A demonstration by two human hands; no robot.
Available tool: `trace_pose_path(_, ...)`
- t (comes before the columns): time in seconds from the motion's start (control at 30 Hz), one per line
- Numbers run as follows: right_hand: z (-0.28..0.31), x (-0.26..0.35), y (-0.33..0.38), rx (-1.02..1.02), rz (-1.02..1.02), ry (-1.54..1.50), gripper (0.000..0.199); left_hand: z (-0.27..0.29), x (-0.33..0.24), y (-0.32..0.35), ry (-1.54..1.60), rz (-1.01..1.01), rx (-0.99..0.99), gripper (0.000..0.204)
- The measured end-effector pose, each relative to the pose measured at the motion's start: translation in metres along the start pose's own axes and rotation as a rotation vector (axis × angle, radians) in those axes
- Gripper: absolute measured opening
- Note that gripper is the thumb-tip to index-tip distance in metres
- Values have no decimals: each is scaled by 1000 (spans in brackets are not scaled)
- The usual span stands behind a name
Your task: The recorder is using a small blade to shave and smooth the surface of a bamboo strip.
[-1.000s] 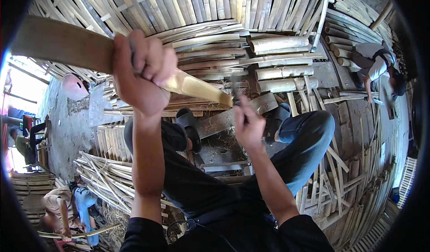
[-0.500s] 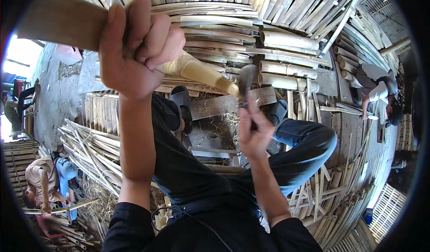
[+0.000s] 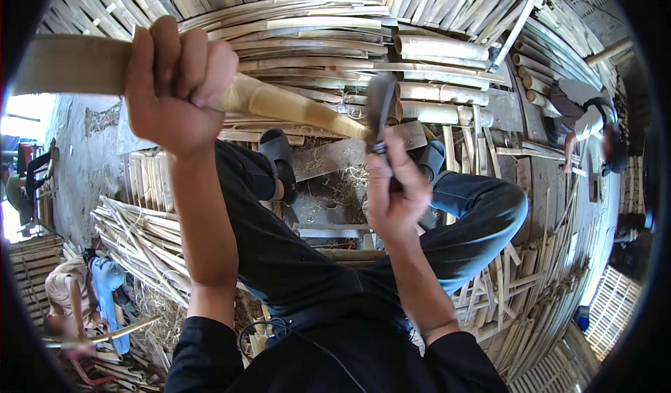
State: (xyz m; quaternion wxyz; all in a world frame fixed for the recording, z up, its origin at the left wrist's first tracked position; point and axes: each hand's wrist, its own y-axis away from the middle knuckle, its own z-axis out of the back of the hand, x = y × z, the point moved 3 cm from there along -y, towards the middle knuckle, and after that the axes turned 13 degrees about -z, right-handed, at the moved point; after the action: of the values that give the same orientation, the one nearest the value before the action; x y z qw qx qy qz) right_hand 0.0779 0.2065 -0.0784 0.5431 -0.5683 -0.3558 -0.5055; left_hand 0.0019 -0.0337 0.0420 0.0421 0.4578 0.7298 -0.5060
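My left hand (image 3: pixel 175 92) is raised at the upper left, its fingers wrapped round a long bamboo strip (image 3: pixel 290 108). The strip slants down to the right past that fist, while its wide other end runs out toward the left rim. Lower and to the right, my right hand (image 3: pixel 397 201) grips the handle of a knife, which the fingers mostly hide. Its broad dark blade (image 3: pixel 379 106) stands nearly upright, slightly blurred, at the strip's right tip. Blade and tip overlap in view; whether they touch, I cannot tell.
Split bamboo strips (image 3: pixel 307 44) and halved bamboo poles (image 3: pixel 447 113) lie stacked beyond my feet. A flat board (image 3: pixel 325 159) and shavings lie between my sandals. A bundle of thin strips (image 3: pixel 143 243) is at left. Co-workers bend at right (image 3: pixel 583 117) and lower left (image 3: pixel 73 288).
My left hand and the bamboo strip have shifted left and slightly down in view. The knife blade has moved slightly left and up, and shows more of its length.
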Motion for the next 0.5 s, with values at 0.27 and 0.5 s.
trace_pose_path(0.27, 53, -148, 2, 132, -431, 457, 37, -45, 12, 15, 62, 51, 184, 41)
trace_pose_path(0.5, 28, 11, -17, 53, -284, 29, 45, -32, 4, 5, 7, 23, 170, 40)
